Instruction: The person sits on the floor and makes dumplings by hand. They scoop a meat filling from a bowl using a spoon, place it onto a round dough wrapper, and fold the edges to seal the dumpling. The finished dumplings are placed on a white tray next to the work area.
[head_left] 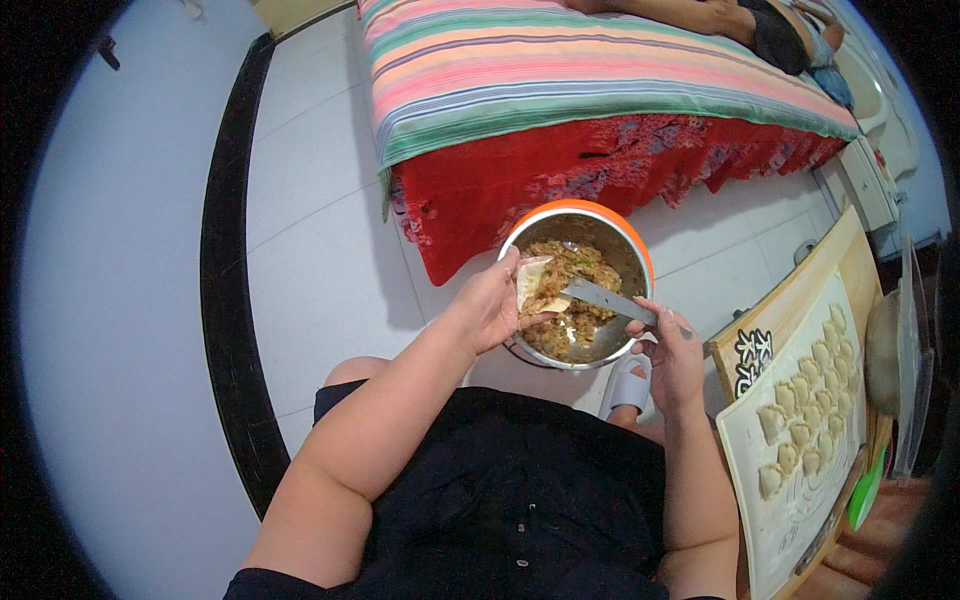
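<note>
Cupped over the left side of a metal bowl, my left hand (487, 305) holds a pale dumpling wrapper (530, 279) with some filling on it. My right hand (672, 352) grips a flat metal knife (608, 298) by its handle end. The knife's tip reaches across the bowl to the filling at the wrapper. Below both hands stands the bowl (630, 262), with an orange outer rim, partly full of minced brown filling (583, 262) with green bits. My fingers hide part of the wrapper.
To my right, rows of folded dumplings (803, 402) rest on a white mat (790, 515) over a wooden board (757, 322). A green utensil (867, 497) lies beside it. Ahead stands a bed with a striped cover (540, 75), where a person's legs (690, 18) show. A wall (130, 300) is at left.
</note>
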